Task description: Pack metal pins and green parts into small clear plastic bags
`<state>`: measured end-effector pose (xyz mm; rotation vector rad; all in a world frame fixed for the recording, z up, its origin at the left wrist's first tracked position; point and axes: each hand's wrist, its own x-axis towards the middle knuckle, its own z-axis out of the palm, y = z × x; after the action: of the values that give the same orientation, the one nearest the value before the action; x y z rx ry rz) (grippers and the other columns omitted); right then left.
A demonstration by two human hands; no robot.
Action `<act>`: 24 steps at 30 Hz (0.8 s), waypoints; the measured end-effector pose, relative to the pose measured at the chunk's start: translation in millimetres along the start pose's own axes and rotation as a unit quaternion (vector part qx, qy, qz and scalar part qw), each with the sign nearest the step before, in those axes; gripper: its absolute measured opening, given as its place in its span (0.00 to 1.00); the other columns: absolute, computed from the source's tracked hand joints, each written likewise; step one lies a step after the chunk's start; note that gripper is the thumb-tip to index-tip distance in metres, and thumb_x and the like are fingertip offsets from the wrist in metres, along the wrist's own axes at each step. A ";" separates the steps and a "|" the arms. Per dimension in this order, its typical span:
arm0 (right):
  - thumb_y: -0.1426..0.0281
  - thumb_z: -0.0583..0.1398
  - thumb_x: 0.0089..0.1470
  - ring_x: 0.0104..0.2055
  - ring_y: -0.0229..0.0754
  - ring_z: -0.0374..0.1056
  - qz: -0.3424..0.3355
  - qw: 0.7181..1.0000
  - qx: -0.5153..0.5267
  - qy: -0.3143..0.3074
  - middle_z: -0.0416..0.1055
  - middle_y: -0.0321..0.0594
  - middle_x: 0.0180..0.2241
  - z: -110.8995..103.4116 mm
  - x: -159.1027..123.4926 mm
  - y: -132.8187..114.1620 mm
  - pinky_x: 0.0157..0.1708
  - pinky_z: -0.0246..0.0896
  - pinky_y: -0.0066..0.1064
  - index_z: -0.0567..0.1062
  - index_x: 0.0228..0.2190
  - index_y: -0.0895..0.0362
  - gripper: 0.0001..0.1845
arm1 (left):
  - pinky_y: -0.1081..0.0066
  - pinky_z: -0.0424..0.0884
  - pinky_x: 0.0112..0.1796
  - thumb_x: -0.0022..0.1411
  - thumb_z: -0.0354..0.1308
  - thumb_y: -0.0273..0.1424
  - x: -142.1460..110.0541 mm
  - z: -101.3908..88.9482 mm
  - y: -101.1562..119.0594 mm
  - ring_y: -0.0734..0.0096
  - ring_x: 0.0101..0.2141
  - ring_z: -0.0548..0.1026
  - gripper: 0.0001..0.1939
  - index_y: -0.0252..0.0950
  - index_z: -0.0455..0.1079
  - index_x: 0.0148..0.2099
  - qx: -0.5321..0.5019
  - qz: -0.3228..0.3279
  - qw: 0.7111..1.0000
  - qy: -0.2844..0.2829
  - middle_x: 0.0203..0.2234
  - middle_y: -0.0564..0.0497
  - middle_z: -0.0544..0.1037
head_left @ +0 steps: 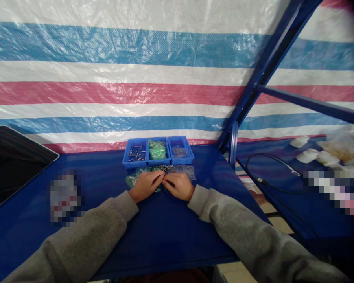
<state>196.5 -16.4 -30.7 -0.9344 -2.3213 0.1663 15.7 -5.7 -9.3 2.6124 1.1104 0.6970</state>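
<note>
My left hand (pixel 146 184) and my right hand (pixel 179 185) meet over the blue table (pixel 165 236), fingertips pinched together. Whatever is between the fingers is too small and too covered to make out. Green plastic bags (pixel 131 179) lie under and beside the left hand. Just beyond the fingertips is a small heap of thin metal pieces, perhaps screws (pixel 166 168). By the right hand rests a clear plastic bag (pixel 189 171). Behind, three blue bins stand in a row: the left bin (pixel 126 160) has loose metal pieces, the middle bin (pixel 158 161) green bags (pixel 157 150), the right bin (pixel 182 160) a clear bag of small parts (pixel 179 151).
A dark flat screen (pixel 14 165) stands at the left, with a blurred-out object (pixel 65 198) near it. A blue metal frame (pixel 233 145) rises at the right. Past a gap, another blue table holds a black cable (pixel 271 188), white items (pixel 308 156) and plastic bags (pixel 342 147).
</note>
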 end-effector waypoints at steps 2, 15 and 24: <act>0.70 0.52 0.57 0.28 0.36 0.66 -0.002 1.000 -0.006 -0.002 0.71 0.38 0.25 0.1 0.3 0.0 0.31 0.55 0.25 0.71 0.28 0.57 0.10 | 0.75 0.64 0.32 0.66 0.43 0.33 0.2 0.0 -0.2 0.73 0.31 0.74 0.11 0.36 0.66 0.41 0.005 0.001 1.000 -0.003 0.31 0.52 0.76; 0.70 0.52 0.57 0.28 0.36 0.66 -0.004 1.000 -0.023 -0.012 0.71 0.38 0.26 -2.6 1.4 -2.1 0.31 0.54 0.25 0.70 0.28 0.58 0.10 | 0.75 0.64 0.33 0.66 0.43 0.32 0.0 2.0 -2.3 0.73 0.32 0.74 0.11 0.36 0.66 0.42 0.010 0.009 1.000 -0.004 0.33 0.52 0.76; 0.70 0.52 0.57 0.28 0.36 0.65 -0.011 1.000 -0.020 -0.011 0.71 0.37 0.26 -0.1 0.5 0.7 0.31 0.54 0.25 0.70 0.28 0.57 0.09 | 0.75 0.64 0.32 0.66 0.42 0.32 0.9 0.7 -0.6 0.73 0.31 0.74 0.12 0.36 0.66 0.40 0.011 0.007 1.000 -0.012 0.32 0.52 0.76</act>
<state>196.7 -15.6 -30.6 -0.9316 -2.3614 0.1223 16.3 -4.7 -9.8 2.6422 1.1014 0.6572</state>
